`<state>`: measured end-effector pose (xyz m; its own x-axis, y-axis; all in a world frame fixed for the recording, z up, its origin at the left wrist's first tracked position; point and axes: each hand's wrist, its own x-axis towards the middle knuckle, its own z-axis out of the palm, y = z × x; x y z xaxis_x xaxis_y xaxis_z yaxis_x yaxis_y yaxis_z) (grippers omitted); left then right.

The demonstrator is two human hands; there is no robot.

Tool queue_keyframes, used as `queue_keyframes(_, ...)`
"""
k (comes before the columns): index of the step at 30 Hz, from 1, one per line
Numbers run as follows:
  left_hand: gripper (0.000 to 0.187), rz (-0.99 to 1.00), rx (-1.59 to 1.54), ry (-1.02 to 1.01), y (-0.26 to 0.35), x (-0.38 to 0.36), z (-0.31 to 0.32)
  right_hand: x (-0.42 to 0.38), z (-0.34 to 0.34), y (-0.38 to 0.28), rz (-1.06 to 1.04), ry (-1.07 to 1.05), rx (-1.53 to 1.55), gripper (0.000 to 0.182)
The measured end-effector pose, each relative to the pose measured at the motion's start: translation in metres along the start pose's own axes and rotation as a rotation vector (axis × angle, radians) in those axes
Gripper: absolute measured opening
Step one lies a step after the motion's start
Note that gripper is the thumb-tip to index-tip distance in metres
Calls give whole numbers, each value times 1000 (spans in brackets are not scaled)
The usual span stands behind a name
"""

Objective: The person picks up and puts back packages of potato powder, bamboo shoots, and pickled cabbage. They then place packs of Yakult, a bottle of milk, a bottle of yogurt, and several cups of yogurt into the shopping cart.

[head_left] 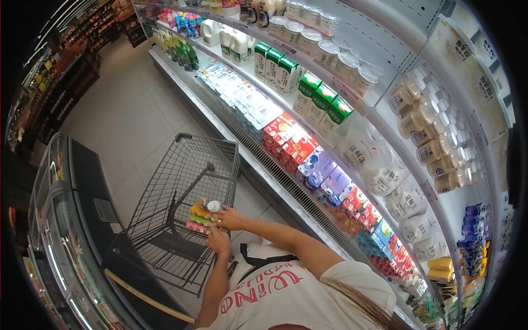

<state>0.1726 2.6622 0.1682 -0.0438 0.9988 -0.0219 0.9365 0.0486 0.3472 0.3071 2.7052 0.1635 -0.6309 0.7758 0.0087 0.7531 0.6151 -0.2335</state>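
Both of my hands hold a cluster of small drink bottles (201, 214) in yellow, green and pink above the shopping cart (159, 187). A white round cap (214, 206) shows at the upper end of the cluster. My right hand (231, 218) grips the bottles from the right side, fingers curled. On the lower side, my left hand (218, 240) closes around the pink end. Fine print on the bottles is too small to read. The wire basket of the cart shows no goods inside.
A lit dairy cooler (275, 192) runs along the right, stacked with boxed drinks, green cartons (286, 71), white jugs (240, 48) and bagged packs (404, 201). At left stands a dark freezer case (88, 220) with a yellow bumper rail (148, 297). Tiled floor (132, 104) lies between them.
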Motion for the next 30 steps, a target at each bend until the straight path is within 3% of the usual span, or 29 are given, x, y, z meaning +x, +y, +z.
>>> queue_keyframes(11, 14, 66, -24, -43, -12, -71, -17, -50, 7, -54, 42, 63, 138, 24)
queue_keyframes(14, 17, 100, -63, -53, -10, -85, -25, -60, -6, -70, 96, -29, 144, 19)
queue_keyframes(17, 23, 159, -69, -29, -19, -96, -17, -61, 5, -78, 186, 61, 192, 20)
queue_keyframes(18, 26, 183, -55, -8, -24, -93, -13, -55, 5, -75, 306, -6, 261, 20)
queue_keyframes(19, 29, 180, -17, -33, -27, -91, -12, -54, -10, -71, 324, 98, 312, 20)
queue_keyframes(22, 37, 182, 109, -113, -26, -97, -15, -73, -125, -62, 357, 431, 423, 24)
queue_keyframes(24, 39, 219, 214, -142, 6, -98, -62, -109, -232, -52, 396, 694, 365, 29)
queue_keyframes(25, 42, 246, 174, -138, 22, -94, -74, -134, -281, -41, 386, 854, 292, 33)
queue_keyframes(27, 48, 299, 95, -135, 63, -81, -92, -192, -380, -35, 576, 1112, 119, 36)
queue_keyframes(28, 48, 432, -67, -86, 94, -68, -90, -223, -420, -22, 623, 1248, -121, 35)
queue_keyframes(30, 49, 627, -422, -95, 193, -46, -120, -278, -483, -2, 729, 1535, -235, 32)
